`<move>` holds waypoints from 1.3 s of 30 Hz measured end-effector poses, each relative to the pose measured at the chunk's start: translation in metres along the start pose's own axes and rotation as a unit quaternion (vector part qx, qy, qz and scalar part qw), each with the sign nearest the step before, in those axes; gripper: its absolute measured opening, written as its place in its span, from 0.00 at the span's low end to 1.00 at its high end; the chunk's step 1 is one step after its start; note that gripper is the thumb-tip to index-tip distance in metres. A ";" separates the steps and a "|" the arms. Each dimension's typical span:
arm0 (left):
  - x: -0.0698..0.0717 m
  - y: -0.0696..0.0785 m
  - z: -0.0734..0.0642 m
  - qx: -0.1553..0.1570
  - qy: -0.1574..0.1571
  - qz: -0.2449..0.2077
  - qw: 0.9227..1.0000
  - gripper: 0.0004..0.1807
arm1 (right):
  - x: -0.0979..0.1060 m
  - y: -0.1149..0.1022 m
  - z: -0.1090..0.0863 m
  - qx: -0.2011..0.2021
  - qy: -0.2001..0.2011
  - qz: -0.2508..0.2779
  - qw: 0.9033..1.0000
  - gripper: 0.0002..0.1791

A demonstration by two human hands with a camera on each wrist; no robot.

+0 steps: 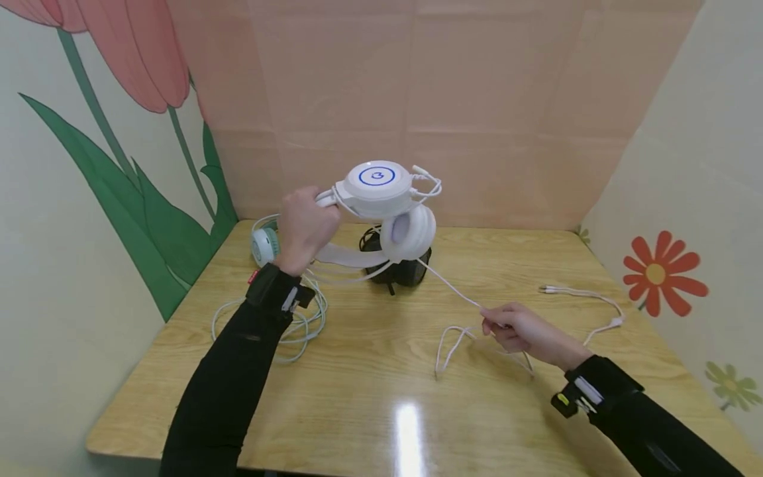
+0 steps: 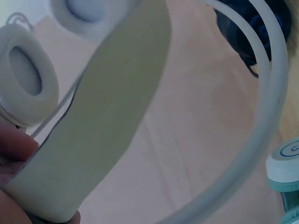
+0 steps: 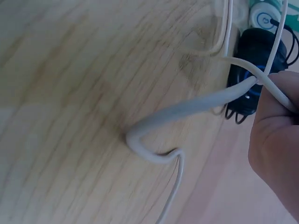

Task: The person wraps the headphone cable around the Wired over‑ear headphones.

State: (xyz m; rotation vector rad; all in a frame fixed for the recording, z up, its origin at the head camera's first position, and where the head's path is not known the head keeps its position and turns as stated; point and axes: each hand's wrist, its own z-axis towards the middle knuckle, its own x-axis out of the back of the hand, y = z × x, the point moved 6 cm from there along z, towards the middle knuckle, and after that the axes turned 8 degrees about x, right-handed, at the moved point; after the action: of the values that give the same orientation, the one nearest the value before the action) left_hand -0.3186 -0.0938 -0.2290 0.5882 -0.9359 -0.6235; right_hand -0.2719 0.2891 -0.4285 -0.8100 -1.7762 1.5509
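My left hand [image 1: 305, 225] grips the headband of a white headset [image 1: 377, 182], holding it up above the back of the table. One ear cup, with a blue ring logo, faces up; the other ear cup [image 1: 408, 233] hangs below it. In the left wrist view the headband [image 2: 103, 107] runs up from the fingers, and a thin white outer hoop curves beside it. My right hand [image 1: 530, 334] pinches the headset's white cable [image 1: 448, 283], which is stretched taut up to the headset. Loose loops of cable [image 3: 187, 108] hang and lie below that hand.
Behind the white headset a black headset [image 1: 411, 273] lies on the wooden table [image 1: 357, 397]. A mint-and-white headset [image 1: 262, 246] is at the back left, its coiled cable [image 1: 312, 324] in front. The white cable's plug end [image 1: 545, 289] lies at the right. Walls border the table.
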 end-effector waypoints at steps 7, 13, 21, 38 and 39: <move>0.003 -0.012 0.003 0.012 0.017 0.004 1.000 0.09 | 0.012 -0.003 -0.009 0.017 0.055 -0.106 0.993 0.29; -0.005 -0.009 -0.003 0.011 -0.006 0.015 1.000 0.09 | -0.014 -0.034 -0.013 0.048 0.071 -0.376 0.923 0.20; -0.016 0.021 -0.006 -0.073 0.029 0.067 0.995 0.10 | -0.087 -0.090 -0.011 0.215 0.002 -0.587 0.780 0.19; -0.048 0.043 -0.023 -0.148 0.002 0.185 0.972 0.13 | -0.139 -0.159 0.023 0.290 -0.002 -0.702 0.651 0.19; -0.050 0.045 -0.025 -0.155 0.001 0.191 0.969 0.14 | -0.140 -0.163 0.025 0.296 0.000 -0.709 0.640 0.19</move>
State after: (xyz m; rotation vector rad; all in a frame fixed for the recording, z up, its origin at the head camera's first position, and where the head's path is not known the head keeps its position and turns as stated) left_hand -0.3089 -0.0232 -0.2369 0.1206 -0.8971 -0.4080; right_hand -0.2131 0.1449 -0.2783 0.8328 -1.0544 0.7795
